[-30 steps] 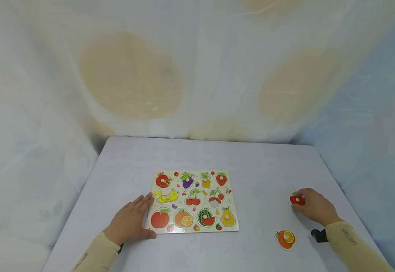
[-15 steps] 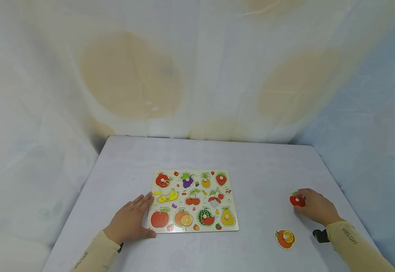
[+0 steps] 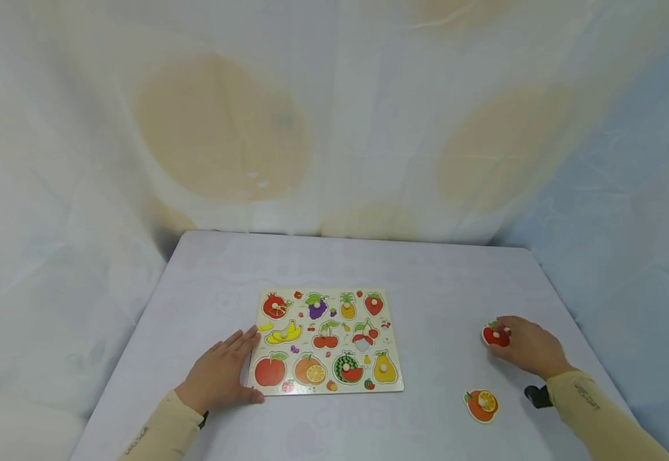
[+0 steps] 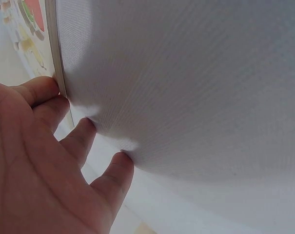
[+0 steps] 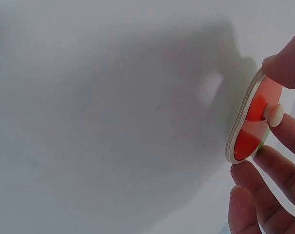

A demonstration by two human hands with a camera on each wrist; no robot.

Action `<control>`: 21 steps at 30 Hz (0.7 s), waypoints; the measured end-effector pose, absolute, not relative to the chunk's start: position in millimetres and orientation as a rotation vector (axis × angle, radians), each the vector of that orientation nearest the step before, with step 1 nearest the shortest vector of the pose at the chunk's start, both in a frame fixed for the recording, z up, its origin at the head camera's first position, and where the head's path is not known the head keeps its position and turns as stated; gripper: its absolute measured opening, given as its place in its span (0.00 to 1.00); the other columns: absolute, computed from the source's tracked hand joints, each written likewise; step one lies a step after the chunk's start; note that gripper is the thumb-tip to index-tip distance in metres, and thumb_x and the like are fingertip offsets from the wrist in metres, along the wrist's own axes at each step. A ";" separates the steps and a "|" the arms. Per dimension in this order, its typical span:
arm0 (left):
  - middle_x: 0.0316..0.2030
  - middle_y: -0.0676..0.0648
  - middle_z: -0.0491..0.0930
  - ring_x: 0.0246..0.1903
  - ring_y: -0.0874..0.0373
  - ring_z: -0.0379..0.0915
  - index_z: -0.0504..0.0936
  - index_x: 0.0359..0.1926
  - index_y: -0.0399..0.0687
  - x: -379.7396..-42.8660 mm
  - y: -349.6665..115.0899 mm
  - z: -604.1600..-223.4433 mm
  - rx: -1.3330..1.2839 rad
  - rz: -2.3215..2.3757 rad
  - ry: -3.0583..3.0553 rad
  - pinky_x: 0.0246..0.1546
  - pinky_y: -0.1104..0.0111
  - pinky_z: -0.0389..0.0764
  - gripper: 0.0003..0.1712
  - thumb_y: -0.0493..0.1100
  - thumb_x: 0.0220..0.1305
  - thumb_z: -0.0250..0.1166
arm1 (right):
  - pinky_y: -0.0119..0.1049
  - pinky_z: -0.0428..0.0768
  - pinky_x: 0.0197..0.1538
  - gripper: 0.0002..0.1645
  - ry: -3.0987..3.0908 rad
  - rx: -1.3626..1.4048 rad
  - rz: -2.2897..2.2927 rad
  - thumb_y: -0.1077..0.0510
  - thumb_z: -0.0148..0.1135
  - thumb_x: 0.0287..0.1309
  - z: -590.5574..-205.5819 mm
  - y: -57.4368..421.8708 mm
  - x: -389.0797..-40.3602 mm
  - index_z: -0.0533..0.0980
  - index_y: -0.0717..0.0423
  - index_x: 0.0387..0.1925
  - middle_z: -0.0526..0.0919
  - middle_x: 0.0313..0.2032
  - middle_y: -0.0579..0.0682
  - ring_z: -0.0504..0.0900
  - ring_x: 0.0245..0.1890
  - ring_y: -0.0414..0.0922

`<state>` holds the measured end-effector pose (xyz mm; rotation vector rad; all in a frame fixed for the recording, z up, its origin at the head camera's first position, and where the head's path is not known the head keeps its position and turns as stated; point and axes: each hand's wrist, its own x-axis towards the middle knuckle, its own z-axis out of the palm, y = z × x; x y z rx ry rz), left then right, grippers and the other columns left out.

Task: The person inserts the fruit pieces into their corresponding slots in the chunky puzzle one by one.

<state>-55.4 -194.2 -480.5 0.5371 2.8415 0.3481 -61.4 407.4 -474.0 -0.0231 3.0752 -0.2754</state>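
Observation:
My right hand (image 3: 532, 349) holds a red apple puzzle piece (image 3: 495, 334) by its edges at the right of the table. In the right wrist view the apple piece (image 5: 249, 124) is tilted on edge, its pale knob (image 5: 275, 116) towards the fingers, thumb at one end and fingertips at the other. The left hand (image 3: 219, 371) lies spread at the left edge of a fruit puzzle board (image 3: 305, 390), some fingertips touching that edge. Most fruits on the board carry knobs; the apple and orange pictures in its near row show none.
An orange puzzle piece (image 3: 481, 406) with a knob lies on the white table (image 3: 426, 275), nearer than the right hand. A black wrist camera (image 3: 538, 396) sits under the right sleeve. Hanging cloth (image 3: 369, 128) closes off the back and sides.
The right hand has shifted slightly left with the apple piece, which now shows at a somewhat different tilt. The left hand and the board have stayed in place.

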 end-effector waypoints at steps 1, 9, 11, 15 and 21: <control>0.74 0.45 0.60 0.71 0.41 0.55 0.65 0.73 0.41 -55.4 -194.4 -480.9 0.538 0.348 2.841 0.66 0.40 0.62 0.66 0.67 0.35 0.81 | 0.52 0.84 0.37 0.36 3.082 -0.043 -0.280 0.48 0.79 0.44 -472.8 404.0 -62.9 0.78 0.67 0.51 0.84 0.37 0.57 0.81 0.34 0.50; 0.74 0.45 0.60 0.71 0.41 0.54 0.65 0.73 0.41 -56.9 -195.9 -484.8 0.556 0.346 2.852 0.65 0.40 0.62 0.67 0.68 0.35 0.80 | 0.51 0.85 0.41 0.32 3.101 -0.205 -0.279 0.50 0.79 0.45 -454.4 354.9 -83.8 0.79 0.61 0.51 0.84 0.41 0.54 0.81 0.37 0.49; 0.74 0.45 0.60 0.72 0.41 0.54 0.65 0.73 0.41 -57.6 -196.3 -485.0 0.562 0.340 2.852 0.65 0.41 0.62 0.67 0.69 0.35 0.80 | 0.51 0.84 0.44 0.31 3.082 -0.227 -0.263 0.49 0.79 0.46 -448.2 336.6 -91.2 0.79 0.59 0.51 0.84 0.44 0.54 0.81 0.39 0.50; 0.74 0.44 0.60 0.71 0.41 0.55 0.65 0.73 0.41 -58.4 -196.2 -484.4 0.563 0.340 2.850 0.65 0.40 0.62 0.67 0.68 0.36 0.80 | 0.49 0.85 0.45 0.29 3.035 -0.279 -0.265 0.48 0.79 0.45 -436.6 292.7 -104.0 0.81 0.54 0.50 0.83 0.50 0.54 0.81 0.45 0.52; 0.74 0.45 0.60 0.71 0.42 0.54 0.65 0.73 0.41 -58.0 -195.4 -485.3 0.544 0.348 2.844 0.65 0.41 0.62 0.67 0.67 0.35 0.81 | 0.40 0.84 0.44 0.24 2.960 -0.450 -0.268 0.46 0.79 0.44 -430.8 216.0 -112.9 0.82 0.46 0.44 0.82 0.51 0.48 0.80 0.45 0.45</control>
